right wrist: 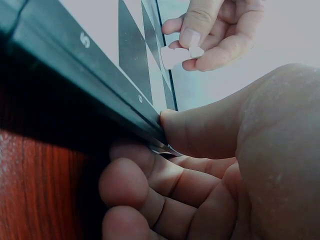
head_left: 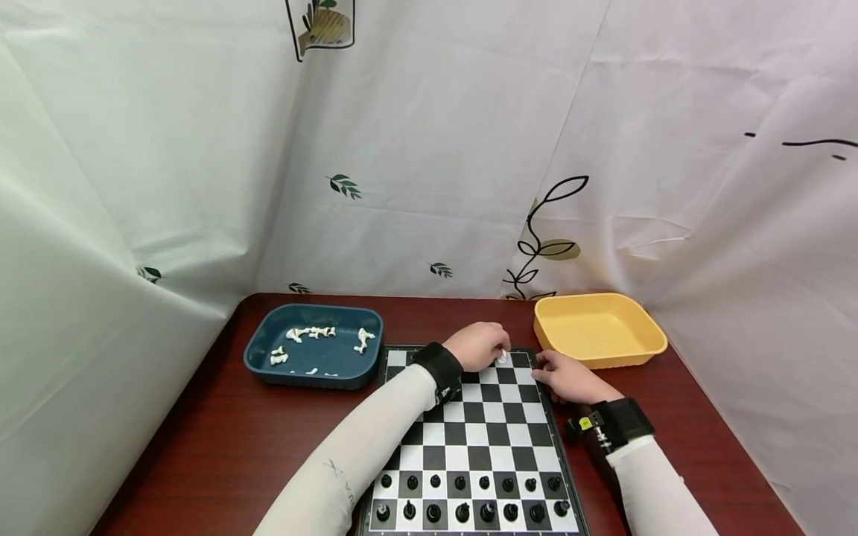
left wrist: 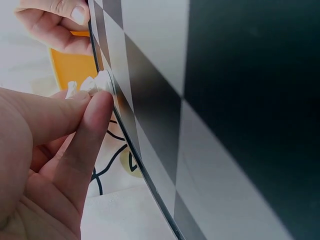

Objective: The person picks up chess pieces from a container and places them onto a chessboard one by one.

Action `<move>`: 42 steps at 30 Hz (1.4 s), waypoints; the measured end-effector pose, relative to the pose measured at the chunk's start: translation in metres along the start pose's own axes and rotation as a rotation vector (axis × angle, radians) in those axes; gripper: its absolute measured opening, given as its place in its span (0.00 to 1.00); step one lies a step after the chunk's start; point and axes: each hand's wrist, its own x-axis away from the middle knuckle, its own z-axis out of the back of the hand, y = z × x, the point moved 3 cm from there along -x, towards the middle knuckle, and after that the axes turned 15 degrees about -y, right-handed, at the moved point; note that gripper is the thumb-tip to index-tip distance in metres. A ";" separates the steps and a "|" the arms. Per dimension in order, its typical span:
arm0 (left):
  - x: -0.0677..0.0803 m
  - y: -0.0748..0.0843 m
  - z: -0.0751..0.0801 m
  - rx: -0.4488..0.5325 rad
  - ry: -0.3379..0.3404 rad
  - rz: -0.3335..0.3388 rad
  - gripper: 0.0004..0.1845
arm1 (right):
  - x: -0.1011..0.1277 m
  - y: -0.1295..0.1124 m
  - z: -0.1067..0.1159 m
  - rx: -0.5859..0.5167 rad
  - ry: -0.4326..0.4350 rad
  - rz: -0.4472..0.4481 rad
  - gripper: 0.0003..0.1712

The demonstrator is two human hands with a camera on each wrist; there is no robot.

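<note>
At the far edge of the black-and-white chessboard [head_left: 494,412], my left hand [head_left: 477,346] pinches a small white chess piece [left wrist: 104,80] between thumb and fingertips. Its base is at the board's surface; the fingers hide part of it, so I cannot tell which piece it is. My right hand [head_left: 570,378] grips the board's right edge near the far corner. In the right wrist view its thumb [right wrist: 200,127] lies on the top rim, with the other fingers curled below. Two rows of black chess pieces [head_left: 462,511] stand on the near side of the board.
Left of the board, a dark blue tray [head_left: 315,383] holds several white chess pieces [head_left: 311,333], lying down. A yellow tray [head_left: 601,327] stands beyond my right hand. The reddish-brown table [head_left: 221,454] meets a white patterned cloth [head_left: 429,149] at the back and sides.
</note>
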 end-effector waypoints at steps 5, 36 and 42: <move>0.002 0.001 0.001 0.016 0.002 -0.005 0.09 | 0.000 -0.001 -0.001 0.002 -0.005 0.002 0.25; 0.066 -0.033 0.042 0.326 0.124 0.081 0.14 | -0.004 0.003 -0.006 -0.007 0.002 0.008 0.28; 0.100 -0.049 0.055 0.413 0.180 0.134 0.14 | -0.003 0.007 -0.003 -0.073 -0.011 0.049 0.26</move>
